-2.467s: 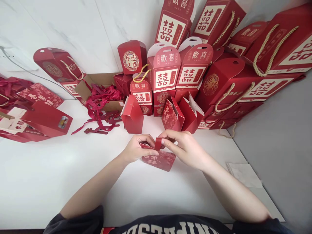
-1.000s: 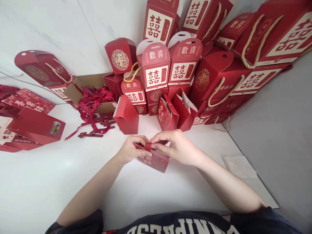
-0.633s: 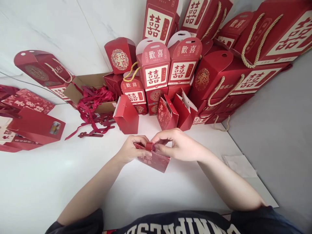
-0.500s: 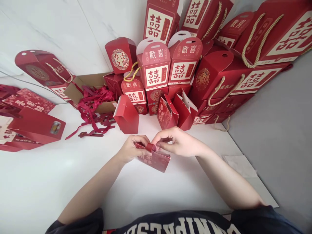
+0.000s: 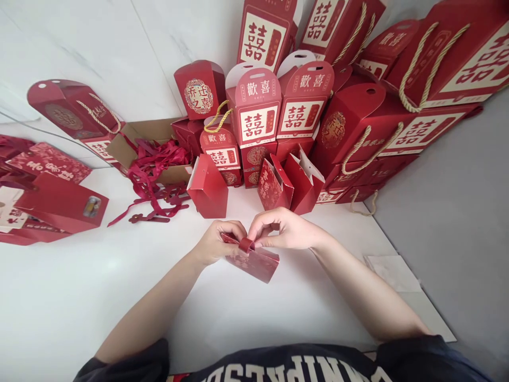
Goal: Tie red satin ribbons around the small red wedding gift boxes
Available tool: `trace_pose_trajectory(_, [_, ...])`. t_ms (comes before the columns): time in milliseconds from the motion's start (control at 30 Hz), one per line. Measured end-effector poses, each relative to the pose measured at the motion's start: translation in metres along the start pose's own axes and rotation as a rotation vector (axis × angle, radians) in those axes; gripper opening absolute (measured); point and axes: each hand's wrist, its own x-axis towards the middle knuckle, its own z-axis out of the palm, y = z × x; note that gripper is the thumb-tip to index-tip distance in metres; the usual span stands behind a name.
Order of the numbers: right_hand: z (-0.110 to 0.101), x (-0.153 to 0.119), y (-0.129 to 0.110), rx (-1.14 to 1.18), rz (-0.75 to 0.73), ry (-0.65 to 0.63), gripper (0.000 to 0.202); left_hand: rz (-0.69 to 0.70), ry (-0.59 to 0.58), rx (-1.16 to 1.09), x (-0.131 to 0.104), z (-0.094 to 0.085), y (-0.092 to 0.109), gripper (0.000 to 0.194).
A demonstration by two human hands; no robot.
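A small red gift box (image 5: 254, 263) with a faint printed pattern is tilted above the white table at the centre. My left hand (image 5: 220, 241) grips its left upper edge between thumb and fingers. Over the top edge curls a dark red ribbon loop (image 5: 247, 244). My right hand (image 5: 280, 228) is closed in a pinch at the right side of this loop; its fingertips partly hide what they pinch. Just beyond my hands stand a plain red box (image 5: 210, 188) on the left and two open-topped red boxes (image 5: 276, 183) on the right.
A cardboard carton (image 5: 175, 175) full of red ribbons (image 5: 159, 159) stands at the back left, some spilling onto the table (image 5: 119, 276). Stacked red gift boxes (image 5: 258, 122) line the wall. More red boxes (image 5: 71, 204) lie at far left. A grey surface (image 5: 449, 212) borders the right.
My right hand has shifted slightly left and its fingers have drawn closer together at the ribbon loop. The loop looks rounder and more upright. My left hand keeps its grip on the gift box.
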Motion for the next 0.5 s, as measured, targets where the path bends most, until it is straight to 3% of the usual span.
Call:
trace_pose_trajectory(133, [0.003, 0.001, -0.001, -0.05, -0.019, 0.0, 0.014, 0.027, -0.033, -0.005, -0.001, 0.0, -0.005, 0.031])
trace_pose_trajectory(300, [0.005, 0.0, -0.006, -0.155, -0.06, 0.02, 0.007, 0.077, 0.018, 0.047, 0.0, -0.001, -0.01, 0.046])
trace_pose_trajectory(367, [0.005, -0.002, -0.01, -0.243, -0.078, 0.037, 0.003, 0.187, 0.132, 0.207, 0.001, -0.002, -0.01, 0.054])
trace_pose_trajectory(500, [0.008, -0.006, -0.018, -0.465, -0.079, 0.212, 0.01, 0.419, 0.521, 0.563, 0.0, 0.004, -0.002, 0.068])
